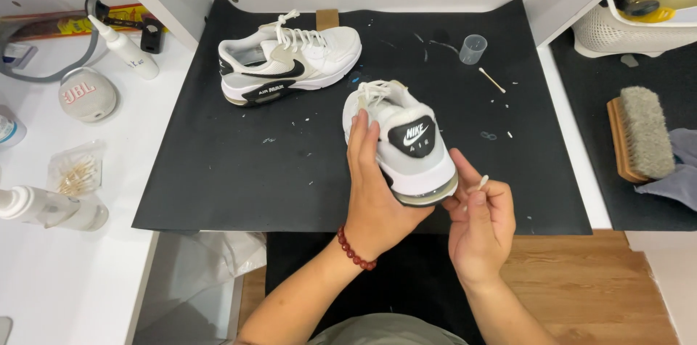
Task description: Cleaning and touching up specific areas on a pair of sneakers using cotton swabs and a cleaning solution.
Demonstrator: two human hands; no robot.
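Over the black mat (218, 171), the left hand (374, 192) grips a white sneaker (403, 145) heel-up while the right hand (479, 225) pinches a cotton swab (479, 184), apparently mid-way through spot-cleaning the heel; next comes a precise dab there.

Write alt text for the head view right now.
The left hand grips a white sneaker heel-up over a black mat while the right hand pinches a cotton swab beside its heel. A second sneaker lies behind.

clear bag of cotton swabs (75, 173), left counter
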